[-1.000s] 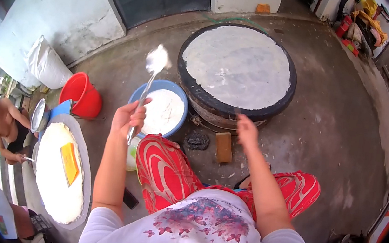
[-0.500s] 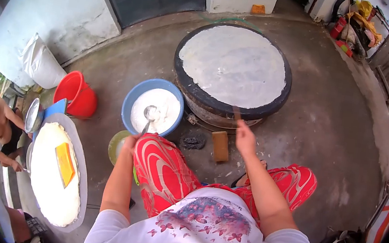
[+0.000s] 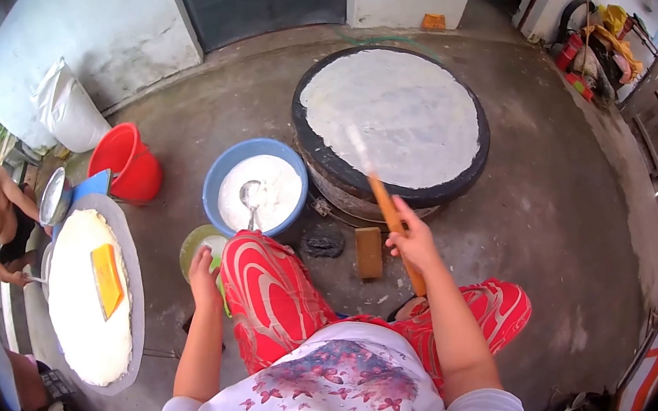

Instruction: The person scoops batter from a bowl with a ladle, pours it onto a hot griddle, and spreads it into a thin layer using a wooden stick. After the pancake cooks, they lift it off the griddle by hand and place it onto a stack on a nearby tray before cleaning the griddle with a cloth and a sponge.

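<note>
My right hand (image 3: 416, 242) is closed round the brown handle of a wooden spatula (image 3: 387, 206). The spatula's pale, blurred end (image 3: 358, 145) is over the near side of a thin white batter sheet (image 3: 394, 107), spread on a big round black griddle (image 3: 469, 169). My left hand (image 3: 204, 270), fingers apart and holding nothing, is beside a yellow-green bowl (image 3: 190, 250) by my knee. In front of that knee stands a blue basin (image 3: 217, 167) of white batter (image 3: 278, 183). A metal ladle (image 3: 250, 196) rests in it, its handle toward me.
A wooden block (image 3: 369, 253) and a black crumpled thing (image 3: 323, 242) lie before the griddle. On the left are a red bucket (image 3: 144, 175) and a pale oval stack (image 3: 80, 323) with an orange-yellow packet (image 3: 106, 281). Another person (image 3: 2, 223) sits beyond it.
My left hand has let go of the ladle and drawn back toward the yellow-green bowl. The spatula in my right hand has swung, its pale end now further left over the batter.
</note>
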Available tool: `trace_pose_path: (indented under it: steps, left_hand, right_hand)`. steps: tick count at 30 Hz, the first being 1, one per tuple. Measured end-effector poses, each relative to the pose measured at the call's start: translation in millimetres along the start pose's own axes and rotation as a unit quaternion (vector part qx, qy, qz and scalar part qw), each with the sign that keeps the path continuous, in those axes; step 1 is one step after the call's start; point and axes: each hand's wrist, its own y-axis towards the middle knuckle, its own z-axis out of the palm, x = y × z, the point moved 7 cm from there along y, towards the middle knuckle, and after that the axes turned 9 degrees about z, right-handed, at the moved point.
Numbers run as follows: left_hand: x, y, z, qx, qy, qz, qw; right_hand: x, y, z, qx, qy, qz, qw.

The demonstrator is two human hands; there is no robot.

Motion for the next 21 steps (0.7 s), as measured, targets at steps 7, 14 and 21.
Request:
trace_pose_path:
  steps: [7, 14, 21]
  left_hand:
    - [-49.1, -70.2, 6.4, 0.004, 0.056, 0.158, 0.986]
    - [-61.3, -102.2, 31.6, 0.073, 0.146, 0.320, 0.933]
    - [-63.8, -122.2, 54.2, 0.072, 0.338, 0.443, 0.827]
  right_hand:
    - [-62.3, 0.3, -113.2, -0.253, 0.051, 0.010, 0.966]
    - [-58.1, 10.3, -117.4, -0.244, 0.067, 0.103, 0.962]
    - [-90.0, 59.6, -142.6, -0.278, -0.006, 0.124, 0.952]
